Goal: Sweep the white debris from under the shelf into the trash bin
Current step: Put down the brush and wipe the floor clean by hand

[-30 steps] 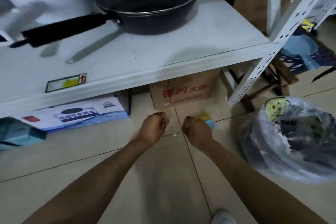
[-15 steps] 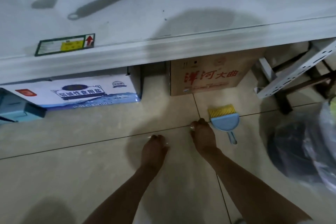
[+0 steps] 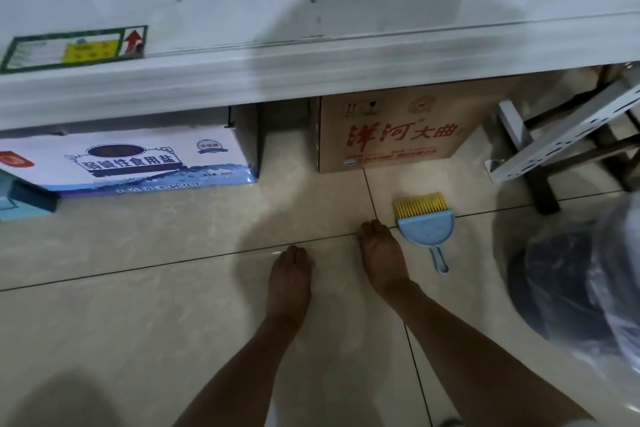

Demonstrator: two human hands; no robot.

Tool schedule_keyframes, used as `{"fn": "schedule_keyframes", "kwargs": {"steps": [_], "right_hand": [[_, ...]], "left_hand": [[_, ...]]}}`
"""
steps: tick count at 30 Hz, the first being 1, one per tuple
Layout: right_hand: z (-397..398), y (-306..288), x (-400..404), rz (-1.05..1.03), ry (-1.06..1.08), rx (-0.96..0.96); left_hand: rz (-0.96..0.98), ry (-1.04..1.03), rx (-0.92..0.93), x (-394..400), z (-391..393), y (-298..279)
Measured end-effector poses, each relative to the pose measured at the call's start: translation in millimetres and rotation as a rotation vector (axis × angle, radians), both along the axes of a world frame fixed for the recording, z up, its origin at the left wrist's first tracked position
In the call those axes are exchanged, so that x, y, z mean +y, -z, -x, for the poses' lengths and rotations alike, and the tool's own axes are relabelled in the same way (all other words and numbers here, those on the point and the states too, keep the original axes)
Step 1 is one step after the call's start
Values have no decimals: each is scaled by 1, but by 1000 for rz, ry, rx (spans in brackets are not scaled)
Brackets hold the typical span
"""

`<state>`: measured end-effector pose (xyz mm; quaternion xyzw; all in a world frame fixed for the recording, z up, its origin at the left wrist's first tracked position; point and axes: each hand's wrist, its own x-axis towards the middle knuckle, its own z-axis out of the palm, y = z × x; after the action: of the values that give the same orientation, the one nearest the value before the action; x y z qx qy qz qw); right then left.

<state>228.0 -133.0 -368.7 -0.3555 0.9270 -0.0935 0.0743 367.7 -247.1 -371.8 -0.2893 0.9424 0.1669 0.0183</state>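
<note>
My left hand (image 3: pixel 291 274) and my right hand (image 3: pixel 379 253) rest fingertips-down on the tiled floor in front of the white shelf (image 3: pixel 311 73), fingers bunched together. No white debris shows on the floor or in either hand. A small blue dustpan (image 3: pixel 426 227) with a yellow-bristled brush (image 3: pixel 419 205) tucked in it lies flat just right of my right hand, not touched. The trash bin (image 3: pixel 571 288), dark inside with a clear plastic liner, stands at the right edge.
Under the shelf sit a brown carton with red lettering (image 3: pixel 398 135) and a white-and-blue box (image 3: pixel 138 160), with a gap between them. A teal box (image 3: pixel 20 198) is at far left. The shelf's perforated white leg (image 3: pixel 554 142) and dark wooden stool legs stand at right.
The view has dropped from the shelf top and pan toward the floor. Both hands moved from raised fists down onto the tiles, uncovering the dustpan and brush beside my right hand.
</note>
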Motion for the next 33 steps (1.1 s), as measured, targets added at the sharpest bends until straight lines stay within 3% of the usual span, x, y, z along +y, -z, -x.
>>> {"fn": "schedule_keyframes", "kwargs": {"steps": [6, 10, 19, 26, 33], "right_hand": [[9, -4, 28, 312, 370, -205], [-4, -4, 40, 332, 322, -189], [-11, -6, 37, 307, 325, -188], [-12, -8, 37, 278, 303, -197], [-22, -9, 34, 278, 248, -214]], "left_hand": [[94, 138, -96, 1, 23, -4], [5, 249, -67, 17, 45, -11], [21, 364, -31, 38, 59, -6], [75, 324, 32, 42, 45, -3], [-62, 229, 112, 44, 24, -7]]}}
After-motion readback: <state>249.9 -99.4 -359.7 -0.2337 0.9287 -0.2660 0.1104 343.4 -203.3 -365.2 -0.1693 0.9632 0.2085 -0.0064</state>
